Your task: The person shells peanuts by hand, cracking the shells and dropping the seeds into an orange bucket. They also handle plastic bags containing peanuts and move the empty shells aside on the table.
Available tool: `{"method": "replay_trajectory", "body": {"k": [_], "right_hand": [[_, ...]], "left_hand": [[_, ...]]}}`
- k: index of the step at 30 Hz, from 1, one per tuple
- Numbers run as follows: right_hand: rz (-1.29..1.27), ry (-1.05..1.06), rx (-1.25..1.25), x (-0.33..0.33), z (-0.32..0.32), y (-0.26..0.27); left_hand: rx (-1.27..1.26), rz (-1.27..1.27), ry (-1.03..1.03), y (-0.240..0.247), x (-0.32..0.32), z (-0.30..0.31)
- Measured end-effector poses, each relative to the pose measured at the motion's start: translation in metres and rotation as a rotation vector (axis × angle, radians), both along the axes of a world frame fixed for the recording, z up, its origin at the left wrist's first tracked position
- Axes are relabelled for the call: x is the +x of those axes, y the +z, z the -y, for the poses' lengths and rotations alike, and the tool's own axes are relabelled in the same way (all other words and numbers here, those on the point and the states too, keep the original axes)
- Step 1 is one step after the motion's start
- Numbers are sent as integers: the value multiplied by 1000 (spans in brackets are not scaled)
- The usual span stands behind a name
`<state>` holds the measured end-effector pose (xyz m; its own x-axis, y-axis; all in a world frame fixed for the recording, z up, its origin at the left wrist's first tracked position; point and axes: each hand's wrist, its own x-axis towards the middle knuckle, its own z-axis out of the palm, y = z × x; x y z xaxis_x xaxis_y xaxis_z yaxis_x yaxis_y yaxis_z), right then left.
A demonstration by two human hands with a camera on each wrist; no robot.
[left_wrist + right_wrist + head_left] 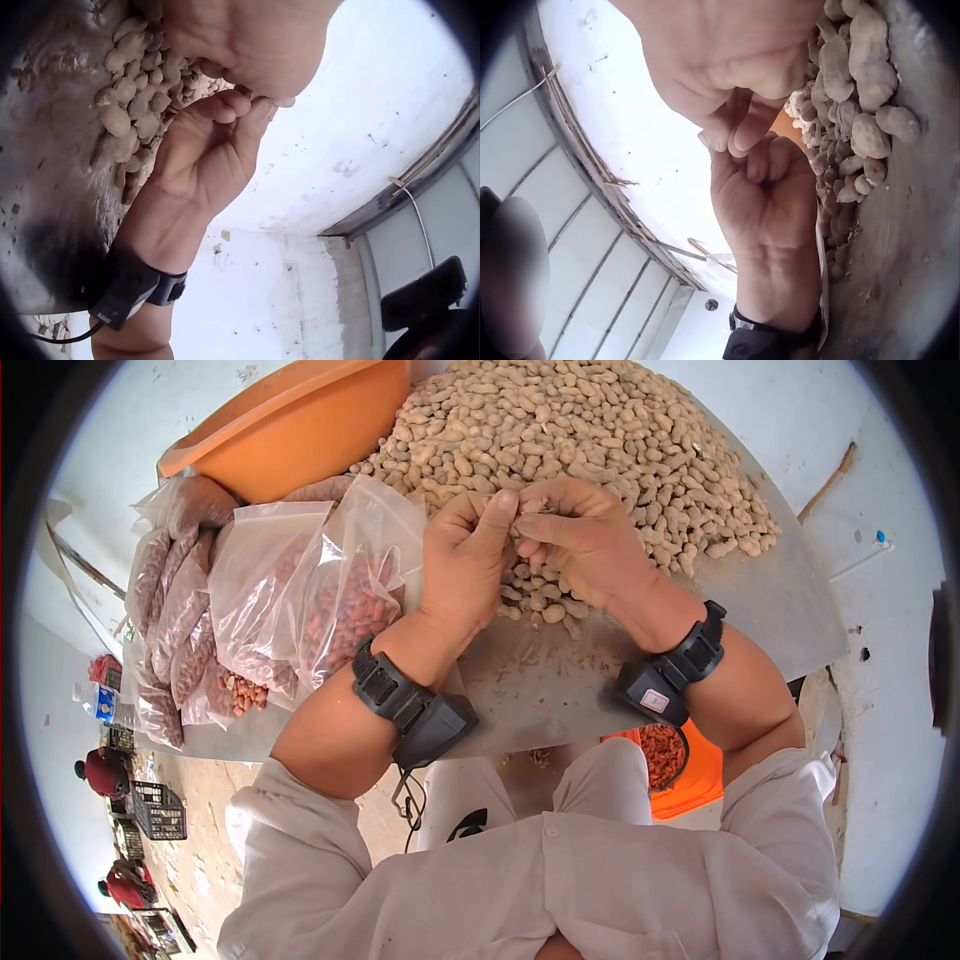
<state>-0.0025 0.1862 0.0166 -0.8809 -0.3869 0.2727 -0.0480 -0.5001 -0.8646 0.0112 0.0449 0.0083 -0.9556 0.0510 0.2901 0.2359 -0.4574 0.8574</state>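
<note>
Both hands meet over the front of a big heap of unshelled peanuts [570, 430]. My left hand [462, 555] has its fingers curled, with the thumb pressed toward the index finger. Fingertip to fingertip with it, my right hand [595, 545] pinches a peanut [537, 507], a bit of its pale shell showing between the thumbs. Most of that peanut is hidden by the fingers. In the left wrist view the right hand [206, 157] is bent inward against the left. The right wrist view shows the left hand [769, 199] with fingers folded to the palm.
On the left lie clear bags of red shelled peanuts [345, 610], beside an orange basin [300, 435]. Below the metal table's front edge [540, 730] sits an orange container [700, 775] with red kernels. Several loose peanuts and shell crumbs lie near the hands.
</note>
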Motion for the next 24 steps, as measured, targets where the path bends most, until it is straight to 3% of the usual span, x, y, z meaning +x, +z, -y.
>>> {"method": "replay_trajectory", "body": {"k": [7,10,16,19,24], "right_hand": [[108,27,-208,-7,2,-5],[62,-32,-136,-5,0,0],[-409,-239,339,-1,0,2],[-814,-415,564,-1,-1,6],[-931,-421,779,1,-6,13]], "left_hand": [[93,77,4,5,5,0],[145,147,-49,5,3,-1],[242,363,-191,4,0,2],[304,439,-199,1,-1,3],[360,490,-281,4,-1,6]]}}
